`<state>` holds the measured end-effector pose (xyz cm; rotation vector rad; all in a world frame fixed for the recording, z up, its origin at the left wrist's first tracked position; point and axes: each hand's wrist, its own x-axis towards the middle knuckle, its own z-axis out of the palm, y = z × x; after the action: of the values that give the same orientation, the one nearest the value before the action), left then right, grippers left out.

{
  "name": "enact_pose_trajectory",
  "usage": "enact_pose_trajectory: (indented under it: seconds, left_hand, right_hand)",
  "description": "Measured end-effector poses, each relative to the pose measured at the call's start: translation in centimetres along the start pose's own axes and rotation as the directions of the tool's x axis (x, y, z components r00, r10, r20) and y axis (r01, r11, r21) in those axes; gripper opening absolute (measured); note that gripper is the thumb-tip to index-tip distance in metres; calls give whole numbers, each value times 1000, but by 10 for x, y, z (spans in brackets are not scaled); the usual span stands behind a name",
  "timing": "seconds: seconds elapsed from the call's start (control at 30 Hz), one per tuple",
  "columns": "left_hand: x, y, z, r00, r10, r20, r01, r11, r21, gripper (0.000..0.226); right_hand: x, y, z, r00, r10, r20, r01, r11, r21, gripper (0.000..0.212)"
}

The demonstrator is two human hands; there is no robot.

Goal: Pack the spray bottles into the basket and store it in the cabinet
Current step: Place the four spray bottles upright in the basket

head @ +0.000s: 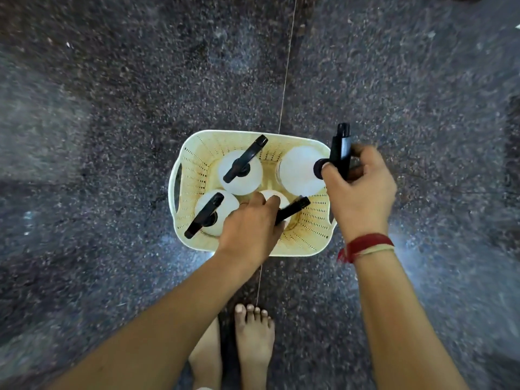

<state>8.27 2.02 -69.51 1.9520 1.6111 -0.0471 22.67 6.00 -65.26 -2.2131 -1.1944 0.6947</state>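
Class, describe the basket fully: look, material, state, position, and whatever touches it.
The basket is cream, plastic-looking and rounded-rectangular, with perforated walls, a handle slot on its left side and brownish staining inside. It sits upright on the dark speckled floor. It holds four white spray bottles with black heads; the left hand grips one, the right hand another.

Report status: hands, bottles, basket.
Left hand and right hand each grip a spray bottle. Four bottles in cream basket, on floor. Nothing blocking.

- The left hand (247,220) hides most of one spray bottle (274,197).
- The floor (84,80) looks blurry.
- Both arms are cut off at the bottom edge.
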Motion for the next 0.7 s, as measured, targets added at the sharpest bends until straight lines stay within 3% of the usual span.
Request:
enact_pose_trajectory:
  seconds: [0.17,0.57,0.63,0.7]
  left_hand:
    - [3,3,6,1000,-3,27,3,1000,-1,16]
    - [1,-12,6,997,33,67,-33,999,-4,17]
    - [0,-13,3,996,25,86,-26,1000,9,24]
    - [-4,-10,-4,996,30,87,-34,998,50,51]
  right_hand:
    - [8,12,20,989,138,60,-132,987,-95,17]
    - [15,4,45,970,191,149,-183,981,-65,17]
    - [16,4,43,961,221,169,-213,975,-64,19]
    - [14,4,38,956,222,191,-206,973,-100,28]
